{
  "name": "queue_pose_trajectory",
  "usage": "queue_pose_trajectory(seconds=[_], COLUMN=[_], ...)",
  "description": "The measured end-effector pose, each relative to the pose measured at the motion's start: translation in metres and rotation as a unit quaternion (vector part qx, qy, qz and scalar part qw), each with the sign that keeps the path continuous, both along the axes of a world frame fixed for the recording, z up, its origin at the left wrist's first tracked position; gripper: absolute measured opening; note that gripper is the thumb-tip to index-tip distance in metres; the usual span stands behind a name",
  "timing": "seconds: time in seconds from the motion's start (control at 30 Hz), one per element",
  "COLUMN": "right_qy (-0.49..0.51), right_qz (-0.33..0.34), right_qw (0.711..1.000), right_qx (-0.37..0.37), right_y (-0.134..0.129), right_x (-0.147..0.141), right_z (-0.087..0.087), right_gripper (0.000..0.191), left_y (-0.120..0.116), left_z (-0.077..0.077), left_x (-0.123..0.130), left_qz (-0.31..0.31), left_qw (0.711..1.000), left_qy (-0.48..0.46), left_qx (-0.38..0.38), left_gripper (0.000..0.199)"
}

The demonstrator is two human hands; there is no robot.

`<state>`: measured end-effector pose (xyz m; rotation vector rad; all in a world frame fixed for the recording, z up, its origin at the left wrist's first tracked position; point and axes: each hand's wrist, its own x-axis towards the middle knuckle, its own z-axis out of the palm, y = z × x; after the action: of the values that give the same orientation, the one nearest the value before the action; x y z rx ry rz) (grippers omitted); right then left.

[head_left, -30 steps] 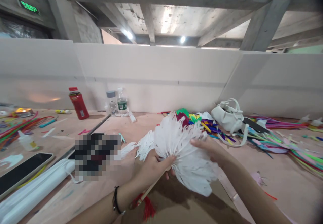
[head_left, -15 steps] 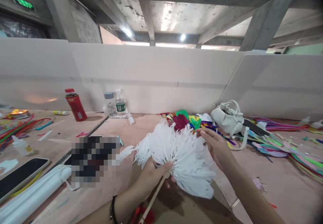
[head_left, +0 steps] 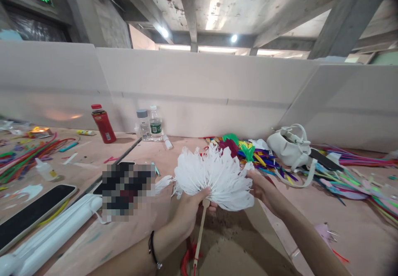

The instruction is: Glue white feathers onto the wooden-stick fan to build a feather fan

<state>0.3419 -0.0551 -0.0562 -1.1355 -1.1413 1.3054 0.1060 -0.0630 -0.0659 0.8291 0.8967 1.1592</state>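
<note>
A white feather fan (head_left: 214,176) with a thin wooden handle (head_left: 201,230) is held over a brown board (head_left: 236,243). My left hand (head_left: 194,209) grips the fan where feathers and handle meet, thumb on the front and fingers behind. At the fan's right edge, my right hand (head_left: 261,187) has its fingers closed on the feather tips, partly hidden by them. Red cord (head_left: 188,259) hangs at the handle's lower end. A loose white feather (head_left: 163,183) shows left of the fan.
Coloured feathers (head_left: 248,151) and a white bag (head_left: 289,147) lie behind. At the left stand a red bottle (head_left: 104,124) and clear bottles (head_left: 155,127). A phone (head_left: 37,214) and white umbrella-like roll (head_left: 59,234) lie front left; pipe cleaners (head_left: 357,189) lie right.
The fan has tilted, its handle now more upright and its feathers foreshortened. My right hand has moved down to the feather edge and closed on it. The view has shifted slightly.
</note>
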Motion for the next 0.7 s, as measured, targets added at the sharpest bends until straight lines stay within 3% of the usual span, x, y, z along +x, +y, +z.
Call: queue_pose_trajectory(seconds=[0.1,0.27,0.43,0.53,0.6,0.7], right_qy=[-0.012,-0.092,-0.03,-0.008,-0.005,0.01], right_qz=[0.056,0.154,0.121,0.098,0.085,0.04], right_qw=[0.998,0.984,0.991,0.993,0.994,0.998], right_qx=[-0.01,-0.01,-0.044,-0.063,-0.064,-0.046], right_y=[-0.007,-0.01,-0.006,-0.003,-0.002,0.0], right_x=[-0.004,-0.008,-0.012,-0.009,-0.003,0.01], right_z=[0.002,0.007,0.005,0.004,0.004,0.005], right_gripper=[0.058,0.05,0.041,0.041,0.045,0.054], left_y=[-0.001,-0.001,-0.005,-0.008,-0.006,0.006], left_z=[0.004,0.007,-0.002,-0.005,0.001,0.022], left_x=[0.0,-0.002,0.001,0.001,-0.003,-0.021], left_qz=[0.019,0.009,-0.029,-0.085,-0.122,-0.178], left_qw=[1.0,1.0,0.999,0.989,0.968,0.911], left_qy=[0.002,0.01,0.022,0.089,0.143,0.25], left_qx=[0.018,0.024,0.029,0.082,0.166,0.276], left_gripper=[0.049,0.036,0.043,0.048,0.045,0.033])
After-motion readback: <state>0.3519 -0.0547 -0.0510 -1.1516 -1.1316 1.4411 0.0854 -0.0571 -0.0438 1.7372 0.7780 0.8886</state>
